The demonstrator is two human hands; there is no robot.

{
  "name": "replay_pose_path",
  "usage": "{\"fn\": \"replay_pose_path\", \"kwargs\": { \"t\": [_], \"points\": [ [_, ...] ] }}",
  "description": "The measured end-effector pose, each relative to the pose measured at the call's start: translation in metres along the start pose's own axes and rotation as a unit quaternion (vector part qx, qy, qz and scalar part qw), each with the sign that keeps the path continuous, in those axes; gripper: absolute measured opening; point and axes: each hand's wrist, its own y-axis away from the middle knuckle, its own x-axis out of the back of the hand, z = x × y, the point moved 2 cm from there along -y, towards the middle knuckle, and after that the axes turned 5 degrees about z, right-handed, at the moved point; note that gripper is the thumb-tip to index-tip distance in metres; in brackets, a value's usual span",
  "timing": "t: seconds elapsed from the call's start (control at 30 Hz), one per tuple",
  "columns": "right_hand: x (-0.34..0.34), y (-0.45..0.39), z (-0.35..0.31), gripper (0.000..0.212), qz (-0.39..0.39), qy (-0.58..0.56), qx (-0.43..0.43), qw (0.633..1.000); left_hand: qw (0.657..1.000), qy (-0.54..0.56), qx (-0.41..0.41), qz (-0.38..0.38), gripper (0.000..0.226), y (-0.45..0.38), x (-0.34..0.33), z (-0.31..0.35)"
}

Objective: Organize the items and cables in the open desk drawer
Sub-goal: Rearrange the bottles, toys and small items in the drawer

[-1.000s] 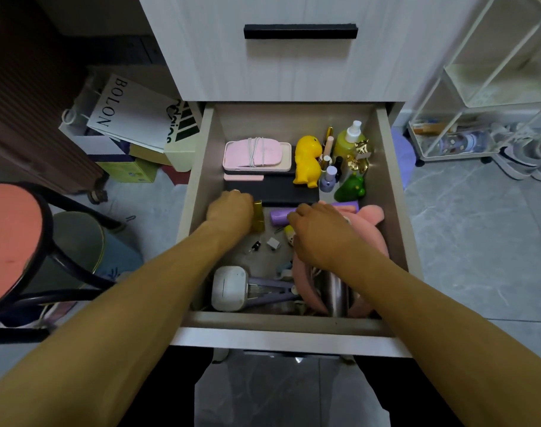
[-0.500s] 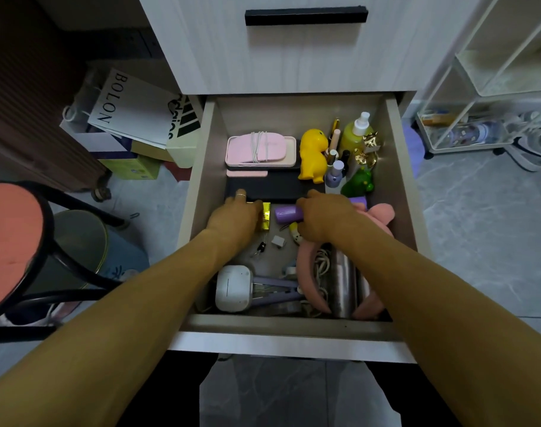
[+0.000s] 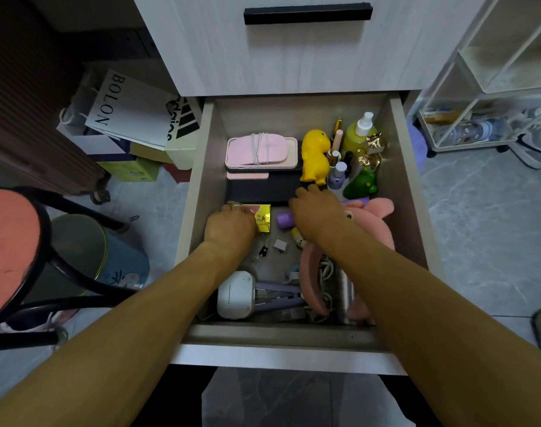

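Observation:
The open drawer [image 3: 198,192] holds many small items. My left hand [image 3: 229,226] is curled over a small yellow box [image 3: 263,218] at the drawer's left middle. My right hand [image 3: 317,212] lies over a purple tube [image 3: 284,217], its fingertips at the base of a yellow toy dinosaur [image 3: 315,155] beside a black case [image 3: 263,188]. A pink case wrapped with a white cable [image 3: 260,151] sits at the back left. A pink plush headband [image 3: 380,217] and a white earbud case [image 3: 234,295] lie nearer the front.
Bottles, a green toy [image 3: 361,184] and a gold ornament [image 3: 371,152] crowd the back right corner. A red stool [image 3: 7,241] stands left of the drawer, paper bags [image 3: 130,109] behind it. A white wire shelf [image 3: 491,87] stands at the right.
My right hand has slid forward from the headband over the purple tube to the dinosaur's base. My left hand has stayed on the yellow box, which shows more now.

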Motion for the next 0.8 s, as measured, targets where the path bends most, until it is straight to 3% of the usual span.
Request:
{"fn": "replay_pose_path", "kwargs": {
  "t": [0.13,0.23,0.37,0.47,0.53,0.63,0.8],
  "points": [
    [0.002,0.003,0.001,0.038,0.056,-0.021,0.018,0.998,0.999,0.034,0.003,0.005,0.033,0.006,-0.002,-0.003],
    [0.009,0.019,0.01,0.049,0.121,-0.153,0.012,0.981,0.992,0.121,0.01,0.022,0.031,0.011,0.002,-0.005],
    [0.025,0.04,0.023,0.05,0.223,-0.352,0.036,0.908,0.944,0.328,0.035,0.005,0.035,0.019,0.008,-0.01],
    [0.046,0.046,0.024,0.042,0.275,-0.433,0.013,0.858,0.914,0.403,0.042,0.015,0.034,0.029,0.019,-0.014],
    [0.062,0.048,0.02,0.031,0.283,-0.466,-0.001,0.838,0.907,0.42,0.031,0.017,0.034,0.036,0.028,-0.016],
    [0.081,0.058,0.013,0.024,0.269,-0.472,0.003,0.839,0.907,0.42,0.011,0.01,0.031,0.048,0.041,-0.021],
    [0.089,0.085,0.009,0.041,0.212,-0.457,-0.044,0.863,0.903,0.428,0.003,0.019,0.025,0.066,0.053,-0.028]
  ]
}}
